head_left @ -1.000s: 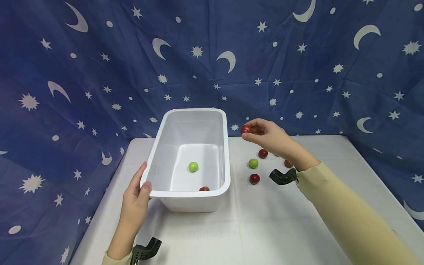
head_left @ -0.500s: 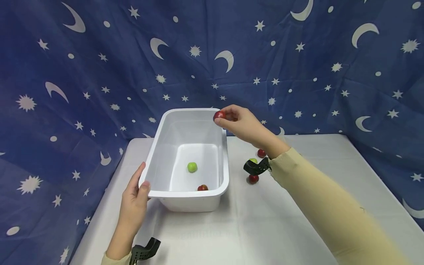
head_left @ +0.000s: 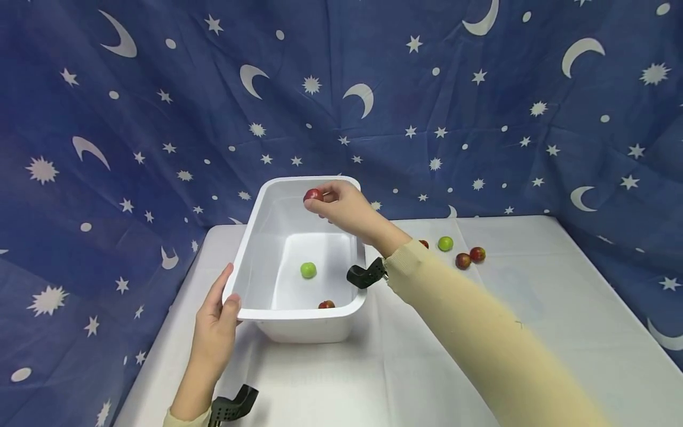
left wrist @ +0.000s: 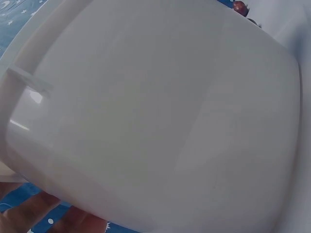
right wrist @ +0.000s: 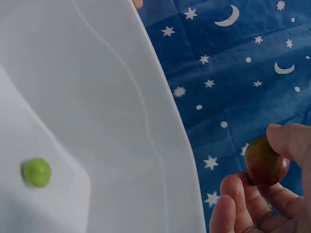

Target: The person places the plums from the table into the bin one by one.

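Note:
A white plastic tub (head_left: 251, 249) stands on the white table, its outer wall (left wrist: 155, 116) filling the left wrist view. Inside lie a green fruit (head_left: 308, 270) and a red fruit (head_left: 326, 305); the green fruit (right wrist: 37, 172) also shows in the right wrist view. My right hand (head_left: 336, 204) pinches a small red fruit (head_left: 312, 195) above the far end of the tub, and that red fruit (right wrist: 264, 161) sits between thumb and fingertips. My left hand (head_left: 219, 320) grips the tub's near left corner, thumb over the rim.
On the table right of the tub lie a green fruit (head_left: 445, 243) and red fruits (head_left: 463, 260) (head_left: 477, 254); another red one (head_left: 424, 244) peeks out behind my sleeve. A blue star-and-moon cloth (head_left: 480, 118) hangs behind and to the sides.
My right hand has carried the red fruit leftward, from above the table beside the tub to over the tub's far end. The left hand has kept its hold on the tub.

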A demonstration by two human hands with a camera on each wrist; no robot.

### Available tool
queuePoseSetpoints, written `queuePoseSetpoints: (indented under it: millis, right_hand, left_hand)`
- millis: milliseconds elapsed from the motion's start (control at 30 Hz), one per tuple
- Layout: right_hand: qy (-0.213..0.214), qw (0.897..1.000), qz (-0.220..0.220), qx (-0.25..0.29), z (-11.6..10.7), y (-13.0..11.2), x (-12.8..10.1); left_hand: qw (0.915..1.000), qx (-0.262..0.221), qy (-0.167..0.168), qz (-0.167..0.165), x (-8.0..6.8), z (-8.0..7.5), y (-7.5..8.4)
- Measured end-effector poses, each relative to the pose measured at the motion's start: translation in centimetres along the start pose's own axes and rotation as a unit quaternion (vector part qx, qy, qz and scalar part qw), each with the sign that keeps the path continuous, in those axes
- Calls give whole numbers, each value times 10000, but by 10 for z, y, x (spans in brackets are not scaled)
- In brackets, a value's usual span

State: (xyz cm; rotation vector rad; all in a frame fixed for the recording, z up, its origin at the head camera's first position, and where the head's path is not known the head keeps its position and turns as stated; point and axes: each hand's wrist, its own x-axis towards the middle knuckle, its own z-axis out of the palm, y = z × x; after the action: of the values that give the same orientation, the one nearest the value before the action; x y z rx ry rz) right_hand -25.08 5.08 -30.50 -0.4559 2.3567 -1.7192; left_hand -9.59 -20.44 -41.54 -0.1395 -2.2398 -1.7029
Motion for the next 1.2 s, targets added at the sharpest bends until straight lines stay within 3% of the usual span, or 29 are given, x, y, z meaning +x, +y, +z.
queuePoseSetpoints:
  millis: [300,667,867,1200]
  right_hand:
    - [-480,9975,200,-472,18,12,3]
    - [-1203,9826,636,-1268,24,12,-2]
    - [-1338,9768,724,-1508,24,10,-4]
    - [-1272,9798,578,-1434,23,9,-5]
  left_hand:
    - [9999,-104,-40,-27,0,-2,-1]
    - [9999,-147,-43,-10,1,-3,-3]
    - [9998,-151,-111,46,1,-2,-3]
    - [9999,-149,-21,20,0,-2,-4]
